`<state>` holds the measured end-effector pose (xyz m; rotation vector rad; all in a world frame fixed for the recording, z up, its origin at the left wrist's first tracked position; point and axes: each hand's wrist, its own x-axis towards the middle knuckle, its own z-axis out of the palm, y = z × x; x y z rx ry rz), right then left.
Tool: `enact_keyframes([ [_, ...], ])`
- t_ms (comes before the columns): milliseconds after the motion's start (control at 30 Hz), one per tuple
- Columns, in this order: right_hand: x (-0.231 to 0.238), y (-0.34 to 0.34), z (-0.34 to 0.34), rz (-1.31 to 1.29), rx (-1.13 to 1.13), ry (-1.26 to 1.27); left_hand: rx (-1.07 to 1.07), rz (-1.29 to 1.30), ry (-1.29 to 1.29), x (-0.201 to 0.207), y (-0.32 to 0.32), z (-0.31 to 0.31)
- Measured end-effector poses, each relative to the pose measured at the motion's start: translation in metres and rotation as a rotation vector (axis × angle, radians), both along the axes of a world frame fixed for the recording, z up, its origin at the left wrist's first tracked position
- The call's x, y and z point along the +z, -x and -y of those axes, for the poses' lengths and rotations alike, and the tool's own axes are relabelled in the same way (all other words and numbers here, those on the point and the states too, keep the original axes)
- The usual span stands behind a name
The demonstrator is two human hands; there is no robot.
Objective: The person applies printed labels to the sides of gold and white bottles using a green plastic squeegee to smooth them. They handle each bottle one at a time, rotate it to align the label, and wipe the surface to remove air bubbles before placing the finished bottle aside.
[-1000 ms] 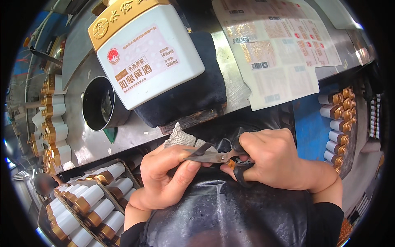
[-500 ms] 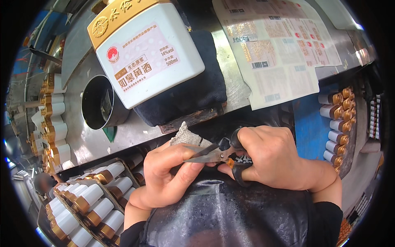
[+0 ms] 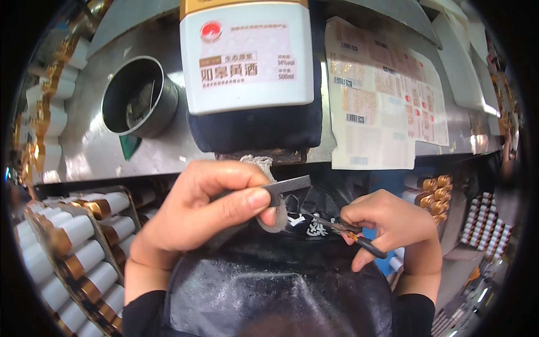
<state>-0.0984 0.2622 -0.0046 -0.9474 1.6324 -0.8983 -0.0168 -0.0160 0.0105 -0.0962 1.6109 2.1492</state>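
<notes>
My left hand point(image 3: 216, 210) pinches a dark grey, flat, textured strip point(image 3: 292, 185) between thumb and index finger; the strip juts from the fingertips toward my right, its far end free. A pale, knitted piece of fabric point(image 3: 278, 219) hangs just under those fingertips. My right hand point(image 3: 390, 224) curls around black-handled metal scissors point(image 3: 370, 246), the blades pointing left toward the strip, near its free end but apart from it. Both hands are above my shiny black apron point(image 3: 281, 292), just in front of the grey metal table point(image 3: 84, 149). Beyond them, a white, flat-sided bottle with a gold shoulder point(image 3: 252, 98) rests on a dark blue cloth pad point(image 3: 258, 129).
</notes>
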Motion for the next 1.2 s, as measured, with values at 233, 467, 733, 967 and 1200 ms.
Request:
enact_keyframes([
  [233,0.001,0.012,0.015,0.565,0.069,-0.132,-0.260,0.001,-0.065,-0.008,0.002,0.014],
  [467,0.002,0.007,0.020,0.530,0.066,-0.176,-0.297,0.039,-0.163,-0.014,0.001,0.016],
  [733,0.001,0.005,0.025,0.550,0.060,-0.155,-0.304,0.152,-0.157,-0.013,0.003,0.017],
  [967,-0.002,-0.003,0.026,0.707,-0.077,-0.179,-0.215,0.091,-0.160,-0.014,0.002,0.018],
  [1200,-0.009,-0.020,0.025,0.539,-0.098,-0.056,-0.263,0.074,-0.186,-0.020,0.003,0.019],
])
